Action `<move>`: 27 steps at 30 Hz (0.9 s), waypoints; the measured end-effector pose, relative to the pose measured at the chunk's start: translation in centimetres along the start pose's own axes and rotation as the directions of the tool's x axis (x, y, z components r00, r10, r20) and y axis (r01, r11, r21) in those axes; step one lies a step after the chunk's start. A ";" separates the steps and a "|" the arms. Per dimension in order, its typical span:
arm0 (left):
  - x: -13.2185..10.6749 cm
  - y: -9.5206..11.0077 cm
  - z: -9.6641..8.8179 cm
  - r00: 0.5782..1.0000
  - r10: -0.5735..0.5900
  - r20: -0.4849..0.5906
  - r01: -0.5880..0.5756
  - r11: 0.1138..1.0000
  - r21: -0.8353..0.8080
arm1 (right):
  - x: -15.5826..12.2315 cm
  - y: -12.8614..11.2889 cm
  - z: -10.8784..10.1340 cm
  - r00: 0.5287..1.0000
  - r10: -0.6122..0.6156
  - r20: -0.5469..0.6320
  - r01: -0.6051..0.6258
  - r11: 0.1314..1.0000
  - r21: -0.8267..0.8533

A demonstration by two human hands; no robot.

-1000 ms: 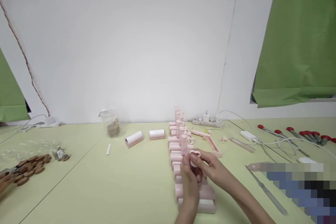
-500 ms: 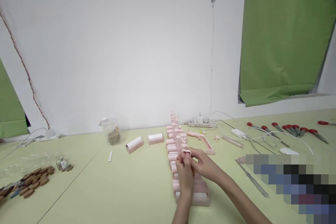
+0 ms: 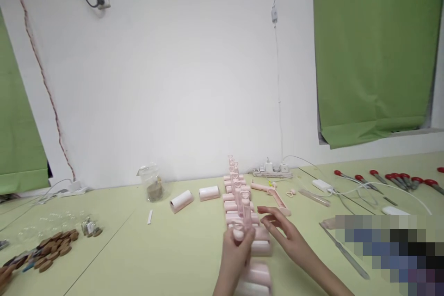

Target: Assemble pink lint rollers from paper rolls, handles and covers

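Observation:
My left hand (image 3: 233, 252) is closed around a pale pink heart-topped piece (image 3: 237, 232), its rounded end showing above the thumb. Fingers apart and slightly curled, my right hand (image 3: 285, 233) hovers just to the right and holds nothing. Both hands are over a long row of glossy pink cylinders (image 3: 261, 247) that lie side by side and run away toward the wall. Along this row stand several translucent pink tubes (image 3: 247, 212) with heart-shaped loops on top. The lower part of the held piece is hidden by my fingers.
Two white-pink half-tubes (image 3: 209, 193) and a plastic bag (image 3: 152, 187) lie to the left. Brown discs (image 3: 52, 249) are at far left. On the right are a pink frame part (image 3: 279, 201), a power strip (image 3: 272, 173), cables, red-tipped tools (image 3: 393, 178) and a grey knife-like tool (image 3: 347, 252).
My right hand has come away from my left and opened. The left hand has moved down and slightly left with the pink piece. The whole view has shifted a little.

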State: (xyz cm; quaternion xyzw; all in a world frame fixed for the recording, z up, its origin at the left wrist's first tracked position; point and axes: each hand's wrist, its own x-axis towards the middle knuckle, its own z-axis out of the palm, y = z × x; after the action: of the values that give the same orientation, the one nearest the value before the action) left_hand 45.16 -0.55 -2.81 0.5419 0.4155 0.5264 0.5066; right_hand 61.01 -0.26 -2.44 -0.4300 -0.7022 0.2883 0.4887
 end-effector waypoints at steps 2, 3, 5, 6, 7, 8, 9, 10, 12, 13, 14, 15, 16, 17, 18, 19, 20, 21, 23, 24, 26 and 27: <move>-0.5 -0.2 -2.1 0.985 0.036 -0.170 -0.029 0.999 0.041 | 0.0 1.4 -0.6 0.999 0.021 0.036 -0.016 0.989 -0.144; -0.5 -0.2 -3.2 0.968 0.059 -0.243 -0.046 0.997 0.058 | 0.1 2.0 -0.7 0.996 0.036 0.086 -0.017 0.976 -0.217; -0.3 0.3 -5.3 0.943 0.081 -0.324 -0.050 0.994 0.101 | 0.5 2.9 -0.6 0.974 0.081 0.211 -0.004 0.940 -0.342; -0.1 0.6 -6.2 0.939 0.095 -0.331 -0.052 0.989 0.138 | 0.8 3.2 -0.4 0.961 0.096 0.261 0.015 0.920 -0.393; 0.2 1.0 -7.1 0.943 0.121 -0.310 -0.061 0.978 0.198 | 1.0 3.3 -0.2 0.951 0.097 0.292 0.042 0.900 -0.434; 0.4 1.4 -7.9 0.951 0.161 -0.263 -0.083 0.955 0.283 | 1.3 3.4 0.1 0.949 0.081 0.305 0.075 0.881 -0.468; 0.4 1.7 -8.6 0.956 0.207 -0.208 -0.114 0.915 0.388 | 1.5 3.4 0.5 0.952 0.058 0.301 0.104 0.863 -0.495; 0.3 1.8 -9.3 0.955 0.249 -0.160 -0.138 0.852 0.505 | 1.6 3.4 0.8 0.957 0.038 0.288 0.122 0.849 -0.515; -0.3 1.5 -10.7 0.955 0.275 -0.111 -0.112 0.681 0.724 | 1.8 3.3 1.3 0.962 0.023 0.270 0.129 0.839 -0.529; -0.8 1.0 -11.4 0.960 0.249 -0.128 -0.046 0.593 0.804 | 1.8 3.2 1.4 0.963 0.020 0.268 0.128 0.843 -0.523; -1.3 0.5 -12.0 0.978 0.168 -0.122 0.015 0.526 0.850 | 1.7 3.1 1.5 0.964 0.017 0.267 0.127 0.850 -0.511; -1.9 0.0 -12.5 0.993 0.087 -0.083 0.030 0.489 0.872 | 1.6 2.9 1.6 0.964 0.015 0.264 0.123 0.857 -0.500; -2.4 -0.4 -12.9 0.998 0.027 -0.051 0.032 0.463 0.886 | 1.5 2.7 1.6 0.966 0.014 0.260 0.120 0.862 -0.493; -2.8 -0.7 -13.1 1.000 -0.018 -0.024 0.029 0.448 0.894 | 1.3 2.5 1.5 0.967 0.015 0.253 0.116 0.862 -0.494; -3.0 -0.8 -13.2 0.999 -0.040 -0.017 0.033 0.434 0.900 | 1.1 2.4 1.3 0.969 0.017 0.247 0.112 0.859 -0.499; -3.0 -0.8 -13.2 0.998 -0.048 -0.036 0.053 0.413 0.909 | 0.9 2.2 1.1 0.969 0.021 0.247 0.111 0.855 -0.507; -2.8 -0.7 -13.1 0.996 -0.047 -0.072 0.085 0.386 0.918 | 0.7 2.1 0.8 0.967 0.025 0.253 0.112 0.850 -0.515; -2.4 -0.5 -13.0 0.992 -0.039 -0.118 0.124 0.360 0.925 | 0.4 2.0 0.4 0.965 0.031 0.262 0.114 0.845 -0.522; -1.0 -0.4 -12.7 0.981 -0.016 -0.191 0.186 0.331 0.925 | -0.1 2.0 -0.6 0.959 0.049 0.279 0.112 0.838 -0.534; -0.1 -0.5 -12.6 0.978 0.005 -0.211 0.197 0.330 0.923 | -0.3 2.1 -1.2 0.960 0.067 0.273 0.098 0.831 -0.548; 2.0 -0.9 -12.1 0.969 0.056 -0.239 0.209 0.324 0.923 | -0.6 2.4 -2.1 0.967 0.136 0.215 0.020 0.802 -0.596; 3.1 -1.2 -11.8 0.962 0.085 -0.261 0.224 0.307 0.925 | -0.7 2.5 -2.5 0.969 0.177 0.171 -0.034 0.783 -0.621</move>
State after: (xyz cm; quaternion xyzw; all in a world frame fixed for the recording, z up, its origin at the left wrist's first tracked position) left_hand 33.82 3.94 -4.30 0.6423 0.7306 0.2252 0.0540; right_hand 64.21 0.19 -3.92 -0.5696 -0.7818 0.1174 0.2249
